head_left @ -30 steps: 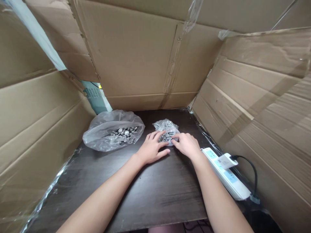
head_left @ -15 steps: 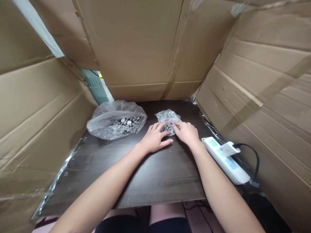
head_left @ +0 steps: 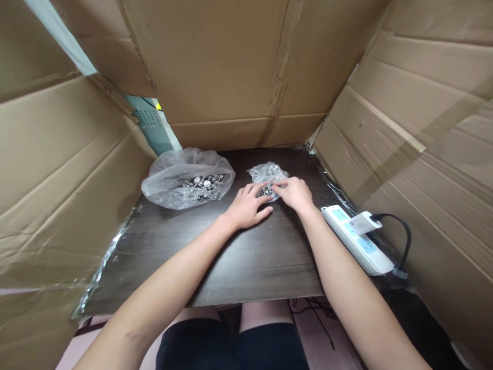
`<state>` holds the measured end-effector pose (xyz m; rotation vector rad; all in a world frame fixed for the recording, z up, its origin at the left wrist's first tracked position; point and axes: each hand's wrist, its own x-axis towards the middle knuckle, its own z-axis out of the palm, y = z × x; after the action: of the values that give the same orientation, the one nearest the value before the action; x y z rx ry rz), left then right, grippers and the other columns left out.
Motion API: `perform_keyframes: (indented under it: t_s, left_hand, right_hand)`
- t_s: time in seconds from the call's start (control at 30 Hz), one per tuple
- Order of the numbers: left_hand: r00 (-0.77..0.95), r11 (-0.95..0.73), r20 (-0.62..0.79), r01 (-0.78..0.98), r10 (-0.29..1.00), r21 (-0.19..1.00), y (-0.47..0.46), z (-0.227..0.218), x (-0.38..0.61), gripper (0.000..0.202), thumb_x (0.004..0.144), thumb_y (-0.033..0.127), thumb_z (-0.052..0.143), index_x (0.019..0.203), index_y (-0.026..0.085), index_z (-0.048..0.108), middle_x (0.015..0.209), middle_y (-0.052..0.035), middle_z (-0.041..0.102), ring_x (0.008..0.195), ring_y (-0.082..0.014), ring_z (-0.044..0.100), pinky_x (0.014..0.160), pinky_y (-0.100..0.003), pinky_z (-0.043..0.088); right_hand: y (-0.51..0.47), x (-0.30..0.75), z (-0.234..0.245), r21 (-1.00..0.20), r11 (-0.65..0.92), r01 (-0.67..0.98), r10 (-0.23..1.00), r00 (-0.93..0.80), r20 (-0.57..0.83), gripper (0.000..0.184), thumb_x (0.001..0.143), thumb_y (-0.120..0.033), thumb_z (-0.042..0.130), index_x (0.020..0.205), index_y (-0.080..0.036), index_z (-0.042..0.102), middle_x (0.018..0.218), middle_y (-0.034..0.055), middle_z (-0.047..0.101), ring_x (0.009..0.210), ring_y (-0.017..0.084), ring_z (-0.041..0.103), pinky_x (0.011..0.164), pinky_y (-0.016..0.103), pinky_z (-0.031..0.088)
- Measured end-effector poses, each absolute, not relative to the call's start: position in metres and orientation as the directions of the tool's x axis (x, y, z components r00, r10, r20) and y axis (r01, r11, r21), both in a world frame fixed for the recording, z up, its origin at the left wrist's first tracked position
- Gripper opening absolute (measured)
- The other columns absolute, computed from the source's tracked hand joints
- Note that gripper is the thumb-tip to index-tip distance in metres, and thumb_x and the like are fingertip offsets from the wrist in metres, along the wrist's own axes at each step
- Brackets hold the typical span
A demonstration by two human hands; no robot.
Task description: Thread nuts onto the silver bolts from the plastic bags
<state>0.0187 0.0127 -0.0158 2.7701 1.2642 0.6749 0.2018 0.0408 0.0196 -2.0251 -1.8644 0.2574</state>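
Moved since earlier frame: view tips down, so more of the lap (head_left: 231, 344) shows; right hand (head_left: 296, 192) sits slightly farther in over the small bag (head_left: 265, 168). Big bag stays put.
Small bag: clear plastic, far half of table (head_left: 254, 267), right of the big bag and apart from it; mouth open toward near side, small metal screws (head_left: 265, 192) showing between the hands.
Left hand (head_left: 245, 206): at near-left edge of small bag, palm down, fingers spread, thumb well off the index; fingertips on the bag, no visible grip on a part.
Right hand: at right edge of small bag, thumb and index bent in close together over the screws; can't tell if a screw is pinched.
Big bag (head_left: 165, 185): far left, mouth open, dark and silvery bolts (head_left: 207, 184) inside.
Power strip (head_left: 364, 254): right edge of table, white, with white adapter (head_left: 364, 223) and black cable (head_left: 408, 236).
Walls: cardboard (head_left: 215, 67) left, right and far side.
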Motion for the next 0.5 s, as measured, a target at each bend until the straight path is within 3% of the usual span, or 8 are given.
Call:
perform_keyframes:
  t_s: [0.07, 0.17, 0.23, 0.37, 0.43, 0.5]
  left_hand:
    - [0.581, -0.678, 0.380, 0.705, 0.720, 0.208, 0.013, -0.016, 0.019, 0.040, 0.099, 0.041, 0.057, 0.133, 0.023, 0.068, 0.159, -0.0119, 0.040, 0.140, -0.0359, 0.038, 0.113, -0.056, 0.038]
    - [0.567, -0.707, 0.443, 0.651, 0.695, 0.275, 0.011, -0.013, 0.014, 0.032, 0.096, 0.034, 0.061, 0.123, 0.022, 0.072, 0.153, -0.0114, 0.048, 0.137, -0.0343, 0.043, 0.113, -0.055, 0.039]
    - [0.509, -0.730, 0.537, 0.577, 0.673, 0.368, 0.009, -0.009, 0.007, 0.026, 0.095, 0.029, 0.061, 0.117, 0.020, 0.073, 0.142, -0.0123, 0.058, 0.130, -0.0304, 0.051, 0.112, -0.050, 0.041]
    - [0.292, -0.699, 0.650, 0.457, 0.702, 0.550, 0.001, -0.001, -0.019, 0.021, 0.094, 0.026, 0.058, 0.106, 0.016, 0.073, 0.109, -0.0108, 0.069, 0.107, -0.0224, 0.063, 0.100, -0.038, 0.050]
    - [0.190, -0.610, 0.587, 0.380, 0.787, 0.695, -0.001, -0.002, -0.033, 0.021, 0.090, 0.027, 0.060, 0.101, 0.015, 0.073, 0.099, -0.0089, 0.069, 0.095, -0.0199, 0.065, 0.085, -0.032, 0.054]
    - [0.187, -0.469, 0.436, 0.200, 0.880, 0.860, 0.000, -0.005, -0.044, 0.026, 0.086, 0.027, 0.059, 0.106, 0.014, 0.070, 0.092, -0.0068, 0.069, 0.081, -0.0163, 0.064, 0.068, -0.025, 0.053]
  right_hand:
    - [0.040, 0.200, 0.019, -0.385, -0.051, 0.921, 0.987, 0.106, 0.123, 0.034, 0.092, -0.047, 0.060, 0.118, -0.034, 0.078, 0.116, 0.0076, 0.076, 0.112, 0.028, 0.069, 0.092, 0.034, 0.051]
    - [0.035, 0.198, 0.021, -0.264, -0.033, 0.964, 0.976, 0.088, 0.198, 0.035, 0.096, -0.042, 0.054, 0.121, -0.032, 0.077, 0.111, 0.0132, 0.076, 0.105, 0.031, 0.071, 0.086, 0.036, 0.052]
    - [0.028, 0.195, 0.026, -0.174, -0.014, 0.985, 0.967, 0.058, 0.248, 0.036, 0.098, -0.040, 0.052, 0.122, -0.031, 0.077, 0.106, 0.0161, 0.076, 0.098, 0.032, 0.072, 0.080, 0.037, 0.051]
    - [0.009, 0.186, 0.038, -0.046, 0.130, 0.990, 0.931, -0.106, 0.350, 0.034, 0.099, -0.041, 0.051, 0.118, -0.030, 0.078, 0.093, 0.0136, 0.077, 0.082, 0.028, 0.072, 0.071, 0.032, 0.047]
    - [0.001, 0.177, 0.038, -0.023, 0.262, 0.965, 0.881, -0.230, 0.414, 0.033, 0.099, -0.042, 0.052, 0.114, -0.029, 0.079, 0.084, 0.0112, 0.077, 0.073, 0.026, 0.070, 0.066, 0.030, 0.043]
    - [-0.003, 0.163, 0.029, -0.049, 0.460, 0.887, 0.788, -0.382, 0.483, 0.033, 0.099, -0.041, 0.051, 0.105, -0.027, 0.081, 0.076, 0.0088, 0.075, 0.066, 0.022, 0.068, 0.062, 0.027, 0.038]
